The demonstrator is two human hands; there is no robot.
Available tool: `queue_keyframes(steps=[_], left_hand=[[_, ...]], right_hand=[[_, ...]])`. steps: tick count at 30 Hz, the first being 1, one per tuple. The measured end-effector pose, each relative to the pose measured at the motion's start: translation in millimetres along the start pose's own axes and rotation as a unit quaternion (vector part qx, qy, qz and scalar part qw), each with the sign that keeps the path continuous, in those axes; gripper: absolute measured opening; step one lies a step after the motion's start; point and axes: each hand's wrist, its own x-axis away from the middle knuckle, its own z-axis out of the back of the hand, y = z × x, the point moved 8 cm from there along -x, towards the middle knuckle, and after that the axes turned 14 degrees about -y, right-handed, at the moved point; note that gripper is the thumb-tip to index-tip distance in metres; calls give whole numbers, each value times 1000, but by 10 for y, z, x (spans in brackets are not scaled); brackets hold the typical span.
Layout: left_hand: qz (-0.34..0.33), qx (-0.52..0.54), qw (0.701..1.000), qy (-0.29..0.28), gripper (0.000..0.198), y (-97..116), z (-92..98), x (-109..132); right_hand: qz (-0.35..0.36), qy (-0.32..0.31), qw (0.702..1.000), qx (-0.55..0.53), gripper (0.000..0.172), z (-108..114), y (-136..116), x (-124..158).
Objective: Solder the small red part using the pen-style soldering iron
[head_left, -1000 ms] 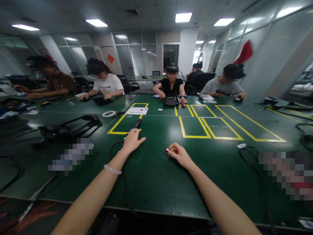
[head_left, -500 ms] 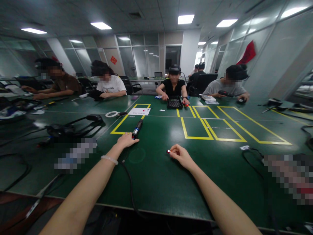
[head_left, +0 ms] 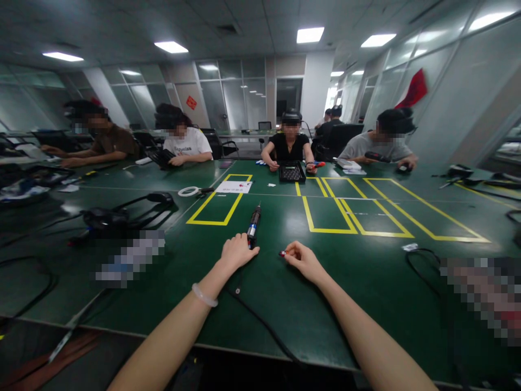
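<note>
My left hand [head_left: 239, 251] is closed around the rear end of a slim electric screwdriver [head_left: 253, 224] with a black body and a silver-and-blue band. Its thin bit points away from me, and the tool lies low over the green table. To the right, my right hand [head_left: 302, 259] pinches a small red piece [head_left: 283, 253] with a dark, whitish end between thumb and fingers. Most of that piece is hidden by the fingers, so its kind is unclear. A gap of bare table separates the two hands. A black cable [head_left: 260, 320] runs from near my left wrist over the table's front edge.
Yellow tape outlines [head_left: 330, 232] mark the green table [head_left: 228, 347]. A white paper [head_left: 234, 187] lies at the far left outline. Black strapped gear [head_left: 108, 220] stands left. Opposite, a person [head_left: 290, 146] sits behind a black tray [head_left: 292, 179]; other people sit on both sides.
My left hand has moved to the right with the screwdriver, out of the left tape outline and nearer my right hand. The cable has shifted along. My right hand is almost unmoved.
</note>
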Motion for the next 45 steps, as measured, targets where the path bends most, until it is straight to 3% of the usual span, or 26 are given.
queue_keyframes(steps=[8,16,20,24,30,35,45], left_hand=[[-76,10,997,15,55,608,-68,278],[-109,5,994,14,47,897,-107,406],[-105,2,994,14,51,911,-108,409],[-101,4,995,15,54,901,-103,412],[-95,-2,995,36,53,909,-71,449],[-80,2,996,42,48,896,-75,431],[-84,-13,996,22,48,597,-20,253]], right_hand=[[9,2,1000,22,17,-28,-51,-12],[5,-12,996,84,10,-110,-75,-24],[21,-4,997,72,14,-103,-100,-25],[19,-12,996,86,5,-102,-121,-25],[33,-24,994,106,12,-113,-187,-10],[54,13,985,165,11,-54,-273,18],[27,20,986,161,11,47,-169,26]])
